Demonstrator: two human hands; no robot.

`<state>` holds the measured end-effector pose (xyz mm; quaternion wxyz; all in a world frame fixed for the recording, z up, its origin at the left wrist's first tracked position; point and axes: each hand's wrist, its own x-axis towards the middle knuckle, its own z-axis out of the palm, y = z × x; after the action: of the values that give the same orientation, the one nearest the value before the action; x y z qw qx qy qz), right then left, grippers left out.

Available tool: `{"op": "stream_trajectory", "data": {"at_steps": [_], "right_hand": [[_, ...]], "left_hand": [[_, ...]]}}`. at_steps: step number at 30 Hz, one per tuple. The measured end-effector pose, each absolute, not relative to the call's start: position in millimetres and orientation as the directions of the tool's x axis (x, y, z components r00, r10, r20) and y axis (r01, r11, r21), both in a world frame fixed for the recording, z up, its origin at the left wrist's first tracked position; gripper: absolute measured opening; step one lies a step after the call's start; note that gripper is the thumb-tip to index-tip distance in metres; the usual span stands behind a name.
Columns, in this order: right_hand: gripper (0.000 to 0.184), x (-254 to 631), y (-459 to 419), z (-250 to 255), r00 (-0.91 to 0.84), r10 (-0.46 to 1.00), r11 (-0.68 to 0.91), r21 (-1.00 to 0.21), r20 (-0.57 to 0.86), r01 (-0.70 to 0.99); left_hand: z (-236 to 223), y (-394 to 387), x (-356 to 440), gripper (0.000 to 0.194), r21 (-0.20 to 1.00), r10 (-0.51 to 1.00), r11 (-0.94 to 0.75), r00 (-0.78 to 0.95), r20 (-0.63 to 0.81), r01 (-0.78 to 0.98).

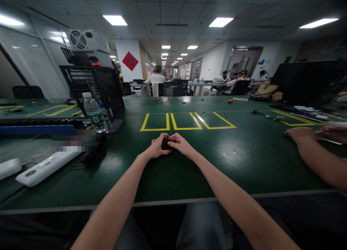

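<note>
A small dark object (165, 144), rounded and black, sits between my two hands just above or on the green tabletop (173, 181); its exact kind is hidden by the fingers. My left hand (157, 146) is wrapped round its left side, with the thumb low along the near edge. From the right, my right hand (180, 144) has its fingertips pressed together on the object's right side. Beyond the hands, yellow tape outlines (185, 128) mark three open-backed boxes on the table.
On the left stand a water bottle (93, 112), an open black computer case (104, 85) and a white power strip (48, 166). A white cup (155, 90) is at the far edge. Another person's forearm (317, 156) reaches in from the right, near a black monitor (309, 87).
</note>
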<state>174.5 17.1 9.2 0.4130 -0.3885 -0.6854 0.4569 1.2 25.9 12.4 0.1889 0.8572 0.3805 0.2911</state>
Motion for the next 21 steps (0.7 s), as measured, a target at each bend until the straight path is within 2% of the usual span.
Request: {"op": "stream_trajectory", "data": {"at_steps": [5, 14, 21], "right_hand": [[0.027, 176, 16, 11, -0.369, 0.914, 0.249, -0.950, 0.168, 0.186], [0.025, 174, 12, 16, -0.366, 0.904, 0.293, -0.944, 0.222, 0.153], [0.028, 176, 14, 15, -0.397, 0.901, 0.263, -0.949, 0.177, 0.174]], "left_hand": [[14, 25, 1, 0.057, 0.549, 0.758, -0.643, 0.547, 0.356, 0.534], [13, 25, 2, 0.059, 0.549, 0.760, -0.642, 0.538, 0.365, 0.534], [12, 25, 1, 0.057, 0.547, 0.759, -0.642, 0.542, 0.360, 0.537]]}}
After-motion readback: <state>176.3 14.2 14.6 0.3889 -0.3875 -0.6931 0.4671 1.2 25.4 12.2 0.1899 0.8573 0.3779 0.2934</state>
